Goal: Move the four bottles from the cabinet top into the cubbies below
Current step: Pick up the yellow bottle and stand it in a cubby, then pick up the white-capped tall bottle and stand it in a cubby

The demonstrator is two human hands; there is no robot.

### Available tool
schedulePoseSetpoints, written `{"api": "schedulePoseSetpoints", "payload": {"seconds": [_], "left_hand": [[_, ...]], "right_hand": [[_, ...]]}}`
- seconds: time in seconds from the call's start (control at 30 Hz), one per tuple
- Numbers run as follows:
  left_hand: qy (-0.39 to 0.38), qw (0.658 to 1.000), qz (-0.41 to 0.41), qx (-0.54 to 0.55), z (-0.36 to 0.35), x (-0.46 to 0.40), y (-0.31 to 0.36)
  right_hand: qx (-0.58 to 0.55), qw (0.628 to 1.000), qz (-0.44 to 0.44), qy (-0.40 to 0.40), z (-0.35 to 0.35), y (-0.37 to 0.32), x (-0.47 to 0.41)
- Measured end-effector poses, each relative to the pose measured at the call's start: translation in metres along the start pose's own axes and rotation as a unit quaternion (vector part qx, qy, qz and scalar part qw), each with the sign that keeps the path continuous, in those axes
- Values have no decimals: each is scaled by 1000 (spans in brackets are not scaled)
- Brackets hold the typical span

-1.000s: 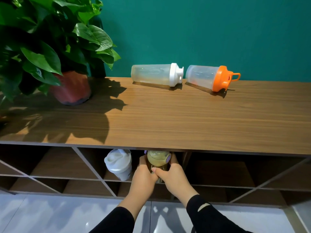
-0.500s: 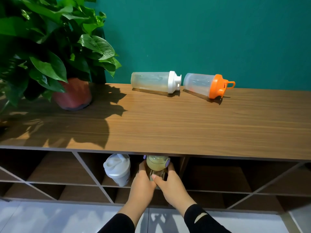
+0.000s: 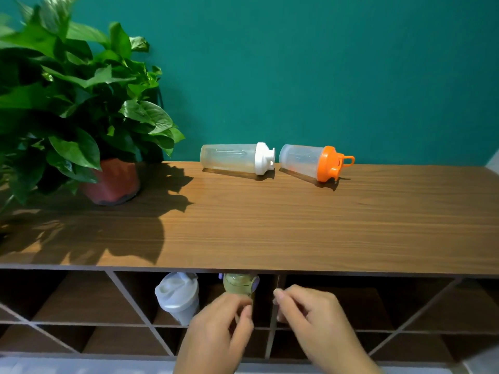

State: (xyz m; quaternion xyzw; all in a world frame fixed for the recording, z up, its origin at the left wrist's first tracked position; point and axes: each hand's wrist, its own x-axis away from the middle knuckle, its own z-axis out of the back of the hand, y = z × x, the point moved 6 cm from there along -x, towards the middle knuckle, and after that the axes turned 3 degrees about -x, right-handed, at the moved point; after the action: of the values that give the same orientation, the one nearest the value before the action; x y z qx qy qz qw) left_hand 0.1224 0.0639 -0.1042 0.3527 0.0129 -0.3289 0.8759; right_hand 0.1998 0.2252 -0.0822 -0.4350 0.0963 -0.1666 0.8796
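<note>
Two clear bottles lie on their sides at the back of the wooden cabinet top (image 3: 297, 225): a white-capped bottle (image 3: 235, 157) and, to its right, an orange-capped bottle (image 3: 310, 161). Below, a white shaker bottle (image 3: 176, 295) stands in a cubby. In the cubby to its right sits a yellowish bottle (image 3: 240, 284), its top just under the cabinet edge. My left hand (image 3: 218, 327) is curled around the lower part of that bottle, which it hides. My right hand (image 3: 310, 317) is off to the right of the bottle, fingers apart and holding nothing.
A potted plant (image 3: 110, 182) with broad green leaves stands on the left of the cabinet top and casts a shadow forward. A teal wall (image 3: 324, 76) backs the cabinet. Diagonal dividers (image 3: 129, 298) split the cubbies. Pale floor shows at the bottom edge.
My right hand has let go of the yellowish bottle and moved right. My left hand has slid lower on it. The view has tilted up slightly.
</note>
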Motion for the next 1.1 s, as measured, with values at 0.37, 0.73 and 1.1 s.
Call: {"api": "schedulePoseSetpoints", "payload": {"seconds": [0.37,0.73,1.1], "left_hand": [[54,972,-64,-218,34,-206,39],[-107,900,-60,-418,18,-349,-1],[-68,918,-81,-382,30,-313,5]], "right_hand": [[94,994,-19,60,83,51,-119],[224,972,22,63,68,52,-141],[162,985,0,62,75,50,-134]]}}
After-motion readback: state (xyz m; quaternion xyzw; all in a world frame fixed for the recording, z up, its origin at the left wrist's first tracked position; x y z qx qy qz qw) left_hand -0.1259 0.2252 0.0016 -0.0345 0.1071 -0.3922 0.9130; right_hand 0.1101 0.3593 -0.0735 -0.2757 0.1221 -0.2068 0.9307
